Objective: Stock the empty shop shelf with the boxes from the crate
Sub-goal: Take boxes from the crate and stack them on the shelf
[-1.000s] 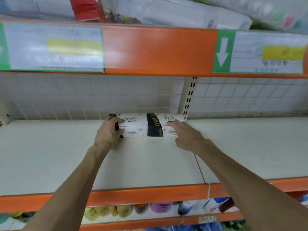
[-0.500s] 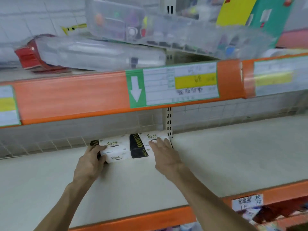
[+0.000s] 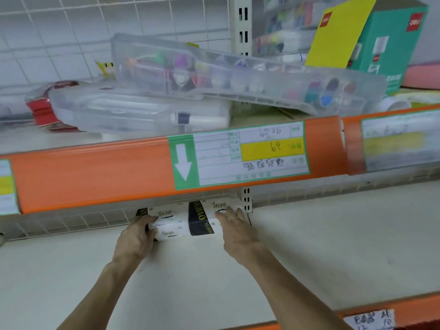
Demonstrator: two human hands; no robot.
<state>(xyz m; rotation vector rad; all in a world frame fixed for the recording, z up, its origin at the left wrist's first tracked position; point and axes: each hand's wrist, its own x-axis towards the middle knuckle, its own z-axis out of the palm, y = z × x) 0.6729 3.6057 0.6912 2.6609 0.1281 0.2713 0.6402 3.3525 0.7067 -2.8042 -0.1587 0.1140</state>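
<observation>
A white box with a black band (image 3: 183, 220) lies on the pale shelf board (image 3: 333, 246), pushed back against the wire grid at the rear. My left hand (image 3: 135, 239) grips its left end, thumb on top and fingers curled round the side. My right hand (image 3: 235, 225) rests flat on its right end with straight fingers. The box's top edge is hidden behind the orange rail of the shelf above. No crate is in view.
The orange rail (image 3: 95, 177) with a green-arrow price label (image 3: 238, 158) hangs low over the box. Clear plastic cases (image 3: 214, 75) and a green carton (image 3: 385, 44) sit on the upper shelf. A slotted upright (image 3: 246, 201) stands right behind the box. Another handwritten label (image 3: 369, 321) marks the front edge.
The view has tilted upward, so the upper shelf now fills the top. Both hands stay on the box at the back of the shelf; the box has hardly shifted.
</observation>
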